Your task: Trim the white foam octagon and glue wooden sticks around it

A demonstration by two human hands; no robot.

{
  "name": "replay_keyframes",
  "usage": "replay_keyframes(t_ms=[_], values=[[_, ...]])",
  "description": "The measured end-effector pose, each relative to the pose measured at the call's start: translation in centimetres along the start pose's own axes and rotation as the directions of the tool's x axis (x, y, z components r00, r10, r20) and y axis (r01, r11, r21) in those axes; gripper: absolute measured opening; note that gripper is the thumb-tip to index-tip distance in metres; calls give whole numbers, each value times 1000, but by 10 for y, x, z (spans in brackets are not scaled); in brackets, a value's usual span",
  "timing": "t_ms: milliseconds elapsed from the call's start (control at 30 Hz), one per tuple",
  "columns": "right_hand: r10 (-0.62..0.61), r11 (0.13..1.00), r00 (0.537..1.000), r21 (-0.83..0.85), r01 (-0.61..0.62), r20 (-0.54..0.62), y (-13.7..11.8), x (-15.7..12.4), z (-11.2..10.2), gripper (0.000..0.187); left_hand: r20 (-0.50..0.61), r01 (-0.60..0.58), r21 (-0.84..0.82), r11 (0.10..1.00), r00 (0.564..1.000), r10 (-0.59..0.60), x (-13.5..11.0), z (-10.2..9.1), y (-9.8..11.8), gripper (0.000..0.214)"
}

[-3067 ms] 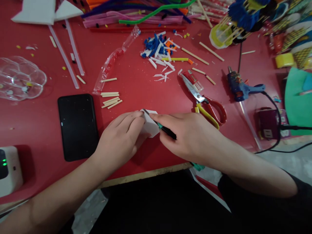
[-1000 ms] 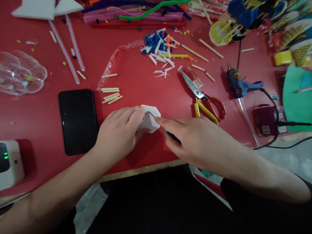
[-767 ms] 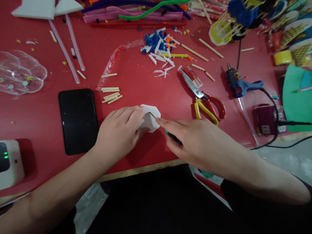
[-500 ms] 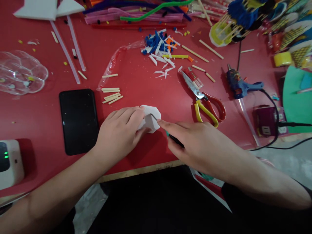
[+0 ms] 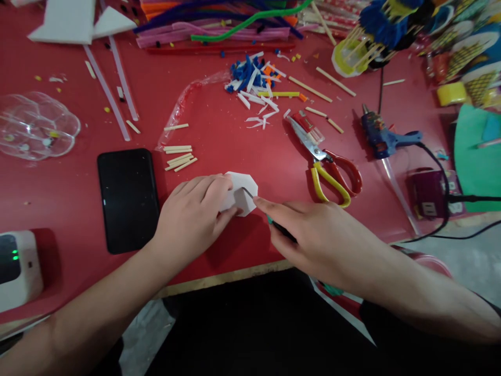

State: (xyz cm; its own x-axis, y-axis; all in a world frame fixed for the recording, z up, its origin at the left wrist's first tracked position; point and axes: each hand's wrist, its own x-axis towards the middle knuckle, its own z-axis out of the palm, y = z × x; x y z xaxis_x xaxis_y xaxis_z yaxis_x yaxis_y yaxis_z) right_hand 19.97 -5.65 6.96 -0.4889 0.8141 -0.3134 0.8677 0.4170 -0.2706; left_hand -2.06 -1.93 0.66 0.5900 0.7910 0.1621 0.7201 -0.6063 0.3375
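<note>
A small white many-sided foam piece [image 5: 243, 191] lies on the red table [image 5: 242, 151] near its front edge. My left hand [image 5: 193, 216] presses down on the piece's left part, fingers curled over it. My right hand [image 5: 313, 237] grips a craft knife [image 5: 274, 225] with a black and teal handle. The knife's thin blade rests on the white piece's right side, my index finger stretched along it.
A black phone [image 5: 127, 198] lies left of my left hand, with short wooden sticks [image 5: 178, 156] behind it. Red-and-yellow scissors [image 5: 326, 164], a blue glue gun [image 5: 381, 137] and its cable lie to the right. Straw cuttings [image 5: 254, 86], a clear tray [image 5: 35, 125] and pipe cleaners [image 5: 219, 21] lie further back.
The blade has drawn back across the white piece toward its right edge and my right hand has slid toward me. My left hand has kept its hold.
</note>
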Motion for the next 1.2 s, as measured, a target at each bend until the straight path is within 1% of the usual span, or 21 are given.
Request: replay_keyframes(t_ms=[233,500,633,800,967,1200], values=[[-7,1000,1000,1,7,-16,0,-6,9,51,-61,5,4,1000,998,-4,-4,4,-2,41],[-17,1000,995,-26,15,-96,1,-15,16,51,-47,18,-10,1000,999,-18,-4,3,-1,43],[0,999,997,-50,-4,-80,-1,-19,15,51,-33,23,12,1000,999,-23,-3,2,-1,39],[27,997,998,-75,-30,-50,-2,-24,15,52,-16,41,-11,999,999,-41,-3,1,0,41],[15,998,998,-64,-18,-57,-1,-30,17,52,-1,42,6,999,999,-42,-1,0,1,41],[38,998,998,-46,-40,-50,0,-35,20,53,16,47,11,999,999,-47,-1,-2,1,40]])
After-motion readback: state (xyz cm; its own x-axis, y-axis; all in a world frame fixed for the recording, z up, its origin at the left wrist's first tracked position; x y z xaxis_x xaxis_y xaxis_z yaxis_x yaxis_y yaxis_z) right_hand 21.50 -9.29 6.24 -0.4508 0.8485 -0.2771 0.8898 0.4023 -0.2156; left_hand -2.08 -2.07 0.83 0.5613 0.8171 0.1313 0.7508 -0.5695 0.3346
